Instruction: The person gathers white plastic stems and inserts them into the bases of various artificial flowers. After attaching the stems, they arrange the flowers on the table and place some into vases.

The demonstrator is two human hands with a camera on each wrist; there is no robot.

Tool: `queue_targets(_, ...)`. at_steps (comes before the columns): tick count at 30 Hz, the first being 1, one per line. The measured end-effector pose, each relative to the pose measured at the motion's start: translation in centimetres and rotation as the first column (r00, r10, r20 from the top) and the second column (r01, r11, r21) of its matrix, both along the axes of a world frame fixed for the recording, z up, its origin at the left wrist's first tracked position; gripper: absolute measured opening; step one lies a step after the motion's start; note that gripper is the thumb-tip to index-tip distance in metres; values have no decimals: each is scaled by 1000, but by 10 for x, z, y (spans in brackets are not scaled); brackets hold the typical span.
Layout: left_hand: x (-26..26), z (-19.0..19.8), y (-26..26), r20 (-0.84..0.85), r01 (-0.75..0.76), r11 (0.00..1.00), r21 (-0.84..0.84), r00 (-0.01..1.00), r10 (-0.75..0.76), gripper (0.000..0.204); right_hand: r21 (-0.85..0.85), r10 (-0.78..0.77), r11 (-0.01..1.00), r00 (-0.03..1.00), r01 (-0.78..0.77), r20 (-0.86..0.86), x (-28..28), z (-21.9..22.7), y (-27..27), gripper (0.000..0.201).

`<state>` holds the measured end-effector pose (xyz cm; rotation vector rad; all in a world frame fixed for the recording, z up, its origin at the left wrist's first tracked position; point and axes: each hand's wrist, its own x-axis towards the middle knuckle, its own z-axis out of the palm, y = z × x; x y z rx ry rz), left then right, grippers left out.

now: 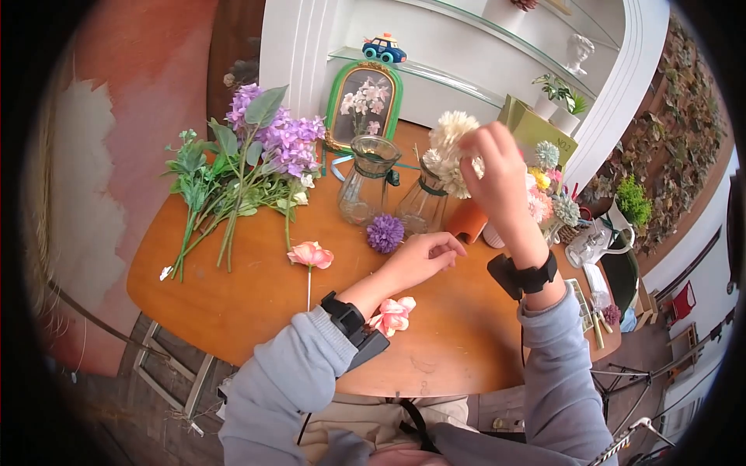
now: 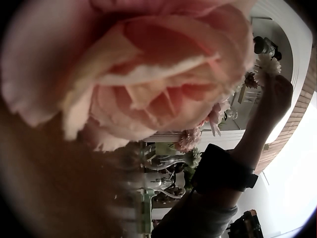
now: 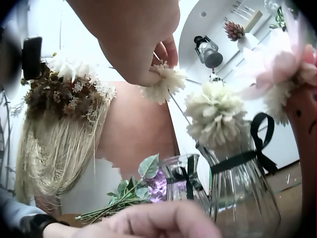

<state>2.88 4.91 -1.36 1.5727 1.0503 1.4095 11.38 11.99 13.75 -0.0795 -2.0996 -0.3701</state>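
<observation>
My right hand [image 1: 497,167] is raised over the right glass vase [image 1: 420,206], pinching a cream flower [image 3: 163,82] just at its head; its thin stem slants down toward the vase mouth. A second cream flower [image 3: 215,114] sits in that vase, which has a dark ribbon tied round its neck. Low over the table, my left hand [image 1: 423,260] holds nothing, its fingers loosely bent, near a purple pompom flower [image 1: 385,233]. Beside my left wrist lies a pink flower [image 1: 394,315], which fills much of the left wrist view. Another glass vase [image 1: 364,186] stands to the left.
Purple hydrangeas [image 1: 291,144] and green stems lie at the table's left. One pink rose [image 1: 310,255] lies nearer. A green-framed picture [image 1: 364,105] stands behind the vases. Mixed flowers [image 1: 540,203], an orange pot [image 1: 468,220] and a clear pitcher [image 1: 588,245] crowd the right.
</observation>
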Motion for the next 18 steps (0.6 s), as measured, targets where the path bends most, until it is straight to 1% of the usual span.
queue_targets(3, 0, 0, 0, 5, -11, 1000, 4, 1000, 11, 14, 50, -9, 999, 996, 4, 93, -1, -16, 7, 18)
queue_targets(7, 0, 0, 0, -33, -20, 1000, 17, 999, 21, 14, 118, -123, 988, 966, 97, 228, 0, -23, -2, 14)
queue_targets(8, 0, 0, 0, -44, -21, 999, 32, 999, 23, 14, 46, -84, 996, 960, 75, 269, 0, -27, -3, 14)
queue_targets(10, 0, -2, 1, -65, -24, 998, 62, 997, 28, 15, 12, -40, 999, 950, 39, 311, 1, -29, -13, 15)
queue_targets(12, 0, -11, 7, -129, -83, 996, 27, 988, 85, 14, -31, 21, 999, 937, -11, 348, -2, -29, -27, 14)
queue_targets(13, 0, -16, 11, -161, -112, 994, 11, 981, 112, 14, -90, 87, 994, 914, -55, 395, -5, -34, -33, 13)
queue_targets(15, 0, -27, 16, -173, -142, 990, 23, 974, 144, 15, -213, 219, 968, 854, -131, 473, -12, -43, -43, 12)
queue_targets(17, -3, -34, 13, -138, -99, 995, 33, 985, 102, 16, -260, 305, 947, 769, -186, 562, -22, -59, -49, 14)
queue_targets(18, -4, -35, 11, -115, -56, 998, 26, 992, 59, 16, -308, 330, 938, 678, -159, 657, -24, -66, -51, 19)
